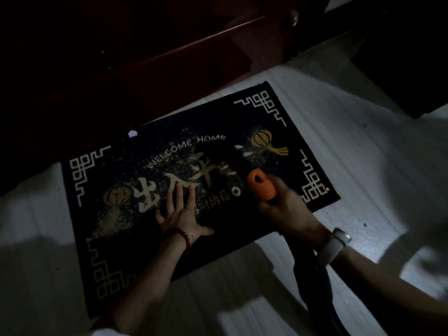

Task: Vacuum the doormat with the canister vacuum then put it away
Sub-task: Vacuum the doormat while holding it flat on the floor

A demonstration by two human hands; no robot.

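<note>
Gripping the orange handle point(261, 187) with our right hand point(283, 209), fingers wrapped round it — a dark hose point(312, 282) trails back from it under the wrist, which has a pale watch point(334, 243) on it. Our left hand point(179, 214) holds nothing, it's pressed flat with fingers spread on the doormat point(242, 226), near its front edge around the middle. That wrist has a red bead bracelet point(181, 236). We can see the doormat lying at a slant on the pale floor point(363, 166), its far edge right up against the dark red door point(145, 57). Pale grit point(116, 219) is scattered over the mat's left half and centre. It's pretty dark, so the nozzle end past the handle is hard to make out.
</note>
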